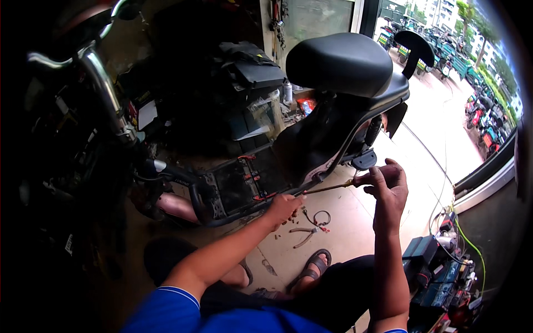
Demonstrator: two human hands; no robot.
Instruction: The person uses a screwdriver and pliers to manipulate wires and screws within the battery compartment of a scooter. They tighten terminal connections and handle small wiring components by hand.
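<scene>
Screwdriver-like rod (330,188) in view, I watched it span the gap between the person's two hands, just off the near edge of an electric scooter's (305,145) opened footboard. The left hand (286,208) was curled closed around its inner end, hiding the tip, so I could not tell what it met. The right hand (388,183) gripped the outer end between bent fingers and thumb, without a full fist.

Handling it well, I judged, called for the left hand to steady the rod low and close while the right kept any push or turn along the same line. Slipping inward looked the main risk: the battery bay (230,180) lay open right beside, with red leads (266,197) near the left knuckles.

Below the hands, pliers (304,230) and a looped cable (315,221) lay on the tiled floor (355,233), ahead of the sandalled foot (313,268) and easy to kick. The scooter's seat (338,64) overhung the far side, limiting reach there. Toolboxes (421,252) crowded the right, and a black bag (252,69) sat heaped beyond the footboard.
</scene>
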